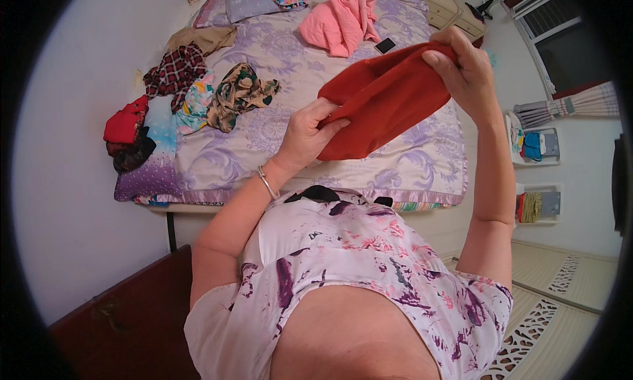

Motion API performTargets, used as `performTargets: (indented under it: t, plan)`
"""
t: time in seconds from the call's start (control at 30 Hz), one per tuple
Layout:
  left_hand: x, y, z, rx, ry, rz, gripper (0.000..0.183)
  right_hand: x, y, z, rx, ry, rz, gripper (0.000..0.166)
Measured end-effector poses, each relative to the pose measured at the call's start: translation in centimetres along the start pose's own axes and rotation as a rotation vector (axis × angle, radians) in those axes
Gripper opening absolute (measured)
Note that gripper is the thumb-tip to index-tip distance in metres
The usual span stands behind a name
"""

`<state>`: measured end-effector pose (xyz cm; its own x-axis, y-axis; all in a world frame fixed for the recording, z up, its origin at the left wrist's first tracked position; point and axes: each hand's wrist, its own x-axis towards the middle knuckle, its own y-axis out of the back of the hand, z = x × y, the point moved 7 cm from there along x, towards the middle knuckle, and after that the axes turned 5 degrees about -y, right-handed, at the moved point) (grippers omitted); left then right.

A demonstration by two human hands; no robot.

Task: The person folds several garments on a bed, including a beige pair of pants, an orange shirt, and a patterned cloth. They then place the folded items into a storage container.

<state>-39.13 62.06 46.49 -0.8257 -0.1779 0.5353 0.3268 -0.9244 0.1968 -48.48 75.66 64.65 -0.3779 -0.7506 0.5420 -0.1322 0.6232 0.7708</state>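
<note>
A red cloth garment (390,103) is stretched between my two hands above the bed (277,157). My left hand (309,130), with a silver bangle on its wrist, grips the lower left end between thumb and fingers. Higher up, my right hand (462,68) pinches the upper right end, thumb on top. Beyond the garment lie a crumpled pink cloth (341,21) and a dark phone-like object (384,45). To the left on the bed are a camouflage-patterned garment (240,95), a plaid garment (178,71) and a light floral cloth (195,105).
Red cloth (126,123) and dark clothing (133,152) are heaped on a blue and purple pillow (148,180) at the bed's left edge. A tan garment (205,39) lies farther back. White wall shelves (558,145) hold folded things at right. A dark red wooden panel (128,320) stands lower left.
</note>
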Motion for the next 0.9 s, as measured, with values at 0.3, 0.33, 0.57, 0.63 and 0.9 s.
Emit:
performTargets:
  t: [0.3, 0.33, 0.57, 0.63, 0.9]
  plan:
    - [0.8, -0.2, -1.4, -0.200, -0.032, -0.037, 0.014, -0.9, 0.3, -1.3, -0.029, 0.005, -0.037, 0.022]
    - [0.6, -0.4, -2.3, -0.281, 0.086, -0.067, 0.012, -1.0, 0.3, -1.3, -0.033, 0.012, -0.034, 0.022]
    - [2.2, 4.4, -3.5, -0.178, 0.226, 0.060, 0.006, -1.9, 0.0, 1.7, -0.062, -0.135, -0.121, 0.031]
    - [4.0, 6.2, -2.3, -0.088, 0.063, 0.029, 0.010, -2.2, -0.4, 1.5, -0.072, -0.075, -0.142, 0.039]
    - [6.8, 9.2, 1.2, -0.050, -0.019, -0.031, 0.019, -2.5, -0.8, 4.3, 0.026, -0.413, -0.159, 0.035]
